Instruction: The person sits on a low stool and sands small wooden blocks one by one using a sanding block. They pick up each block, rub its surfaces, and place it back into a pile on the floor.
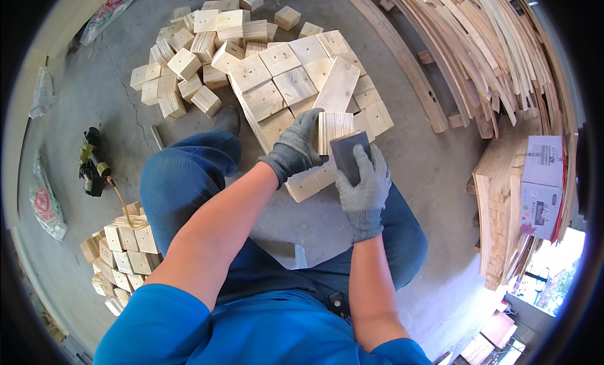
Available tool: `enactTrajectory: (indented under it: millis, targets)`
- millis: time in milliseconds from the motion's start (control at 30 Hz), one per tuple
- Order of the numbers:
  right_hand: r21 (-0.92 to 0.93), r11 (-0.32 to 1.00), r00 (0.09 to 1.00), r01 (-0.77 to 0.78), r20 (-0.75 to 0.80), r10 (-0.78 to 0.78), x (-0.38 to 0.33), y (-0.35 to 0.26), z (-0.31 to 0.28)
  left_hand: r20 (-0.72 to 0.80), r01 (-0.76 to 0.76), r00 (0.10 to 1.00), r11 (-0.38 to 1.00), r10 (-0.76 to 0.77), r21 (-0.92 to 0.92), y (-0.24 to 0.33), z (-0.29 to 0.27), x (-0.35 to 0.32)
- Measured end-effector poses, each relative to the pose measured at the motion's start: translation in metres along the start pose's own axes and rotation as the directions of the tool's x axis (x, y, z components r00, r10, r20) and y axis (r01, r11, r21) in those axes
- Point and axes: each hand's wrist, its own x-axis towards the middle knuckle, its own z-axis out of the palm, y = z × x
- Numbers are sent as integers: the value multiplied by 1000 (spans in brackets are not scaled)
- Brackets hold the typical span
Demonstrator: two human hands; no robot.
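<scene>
My gloved left hand (298,142) grips a pale wooden block (337,85) from its left side, with the block's grooved end grain turned toward me. In my right hand (366,185), also in a grey glove, is a dark grey rectangular sanding block (350,152). It lies against the lower right edge of the wooden block's end. Underneath is a low stand of wooden cubes (294,85) set side by side in rows, many with a small dark hole in the top face. The undersides of both hands are hidden.
Loose wooden cubes (184,64) are heaped at the far left, and more cubes (129,252) are stacked at the near left. A nail gun (91,160) with a hose lies on the floor. Long boards (453,44) and a cardboard box (542,176) line the right.
</scene>
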Motion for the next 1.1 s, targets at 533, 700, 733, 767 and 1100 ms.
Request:
enactTrajectory:
  millis: [533, 700, 733, 767, 1100]
  targets:
    - [73, 994, 997, -75, -22, 77, 64, 9, 20, -18, -6, 1000, 1000, 6, 8, -2, 0, -3]
    - [43, 999, 999, -10, -45, 12, -16, 0, 2, -25, -32, 999, 999, 33, 8, 0, 2, -1]
    - [43, 999, 999, -10, -40, 11, -22, 2, 2, -22, -29, 999, 1000, 29, 3, 2, 2, 0]
    - [51, 999, 999, -8, -35, 9, -23, 1, 4, -22, -23, 999, 1000, 23, 6, 2, 1, 0]
    - [-38, 999, 1000, -16, -18, 15, 100, -6, 28, -13, -36, 999, 999, 36, -18, -8, 0, -3]
